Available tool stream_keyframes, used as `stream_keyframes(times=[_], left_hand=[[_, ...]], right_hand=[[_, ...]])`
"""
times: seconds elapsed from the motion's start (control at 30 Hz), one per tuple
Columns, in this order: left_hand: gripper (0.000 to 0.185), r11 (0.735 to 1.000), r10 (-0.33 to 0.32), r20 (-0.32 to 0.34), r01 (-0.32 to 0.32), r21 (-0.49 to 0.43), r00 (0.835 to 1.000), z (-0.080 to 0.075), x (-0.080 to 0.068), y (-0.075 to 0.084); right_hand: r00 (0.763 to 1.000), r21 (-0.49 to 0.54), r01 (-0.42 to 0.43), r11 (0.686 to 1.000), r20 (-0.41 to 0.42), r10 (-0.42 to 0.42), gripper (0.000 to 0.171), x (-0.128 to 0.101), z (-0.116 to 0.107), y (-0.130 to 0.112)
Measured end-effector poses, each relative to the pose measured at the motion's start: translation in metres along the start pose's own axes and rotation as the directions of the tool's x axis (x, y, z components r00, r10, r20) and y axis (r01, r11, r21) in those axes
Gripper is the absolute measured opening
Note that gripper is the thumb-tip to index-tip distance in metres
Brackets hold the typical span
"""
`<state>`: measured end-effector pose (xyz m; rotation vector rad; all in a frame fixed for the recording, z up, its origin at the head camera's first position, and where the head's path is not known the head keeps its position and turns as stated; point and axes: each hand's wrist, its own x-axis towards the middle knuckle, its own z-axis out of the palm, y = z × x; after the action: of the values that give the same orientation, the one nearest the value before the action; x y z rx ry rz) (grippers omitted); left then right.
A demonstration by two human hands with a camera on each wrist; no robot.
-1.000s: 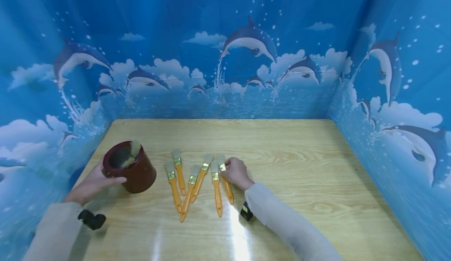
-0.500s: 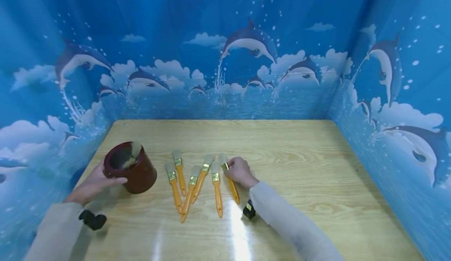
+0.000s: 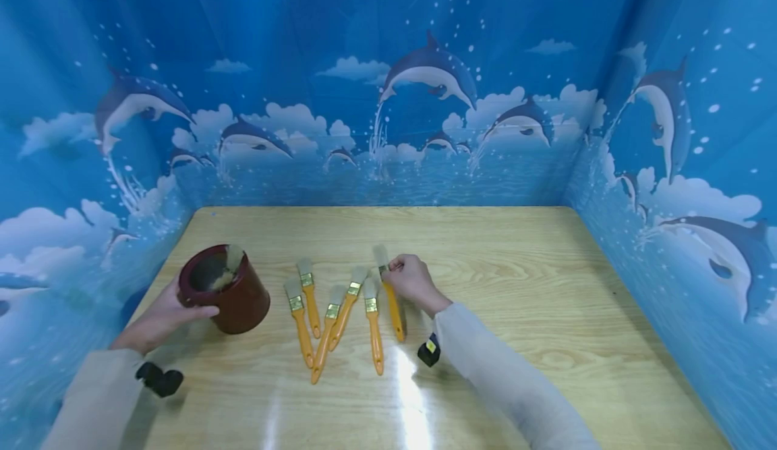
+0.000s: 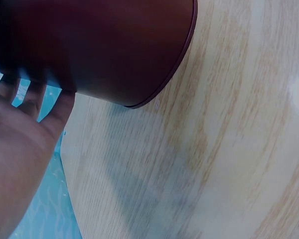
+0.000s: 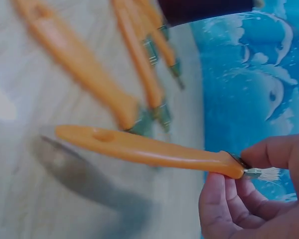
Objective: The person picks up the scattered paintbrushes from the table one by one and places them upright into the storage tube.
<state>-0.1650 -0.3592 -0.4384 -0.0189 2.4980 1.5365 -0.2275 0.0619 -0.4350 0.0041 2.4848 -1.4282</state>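
My right hand [image 3: 394,271] pinches the metal band of an orange-handled paintbrush [image 3: 390,295] and holds it lifted off the wooden table [image 3: 516,288], handle pointing toward me. In the right wrist view the thumb and fingertips [image 5: 249,159] clamp the band, and the held paintbrush [image 5: 144,148] hangs over its own shadow. Several more brushes [image 3: 330,315] lie fanned out on the table just left of it. My left hand [image 3: 182,308] grips the side of a dark red pot [image 3: 233,295], which has one brush head [image 3: 233,258] sticking out. The pot [image 4: 104,45] fills the top of the left wrist view.
Blue dolphin-print walls [image 3: 388,99] enclose the table on three sides. A bright glare spot [image 3: 409,396] lies on the wood near the front edge. Bare wood stretches to the right of my right arm.
My right hand has raised the rightmost brush off the table and moved it slightly away from me. The left hand and the pot have stayed put.
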Motion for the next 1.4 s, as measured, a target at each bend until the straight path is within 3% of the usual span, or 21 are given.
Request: stream_keyframes(times=[0.3, 0.73, 1.0, 1.4], left_hand=[[0.101, 1.0, 0.01, 0.005, -0.01, 0.015, 1.0, 0.0, -0.001, -0.001], [0.103, 1.0, 0.007, 0.004, -0.007, 0.018, 1.0, 0.0, -0.002, 0.0], [0.104, 1.0, 0.009, -0.002, -0.009, 0.01, 1.0, -0.001, -0.001, -0.002], [0.103, 1.0, -0.011, 0.02, 0.01, 0.015, 1.0, 0.0, -0.001, 0.001]], right_hand=[[0.995, 0.168, 0.045, 0.985, 0.075, -0.059, 0.021, 0.004, 0.003, -0.042], [0.974, 0.165, 0.205, 0.965, 0.061, -0.217, 0.023, -0.012, 0.021, -0.101], [0.926, 0.227, 0.366, 0.903, 0.008, -0.377, 0.018, -0.019, 0.036, -0.127], [0.865, 0.354, 0.486, 0.799, -0.067, -0.497, 0.021, -0.019, 0.056, -0.143]])
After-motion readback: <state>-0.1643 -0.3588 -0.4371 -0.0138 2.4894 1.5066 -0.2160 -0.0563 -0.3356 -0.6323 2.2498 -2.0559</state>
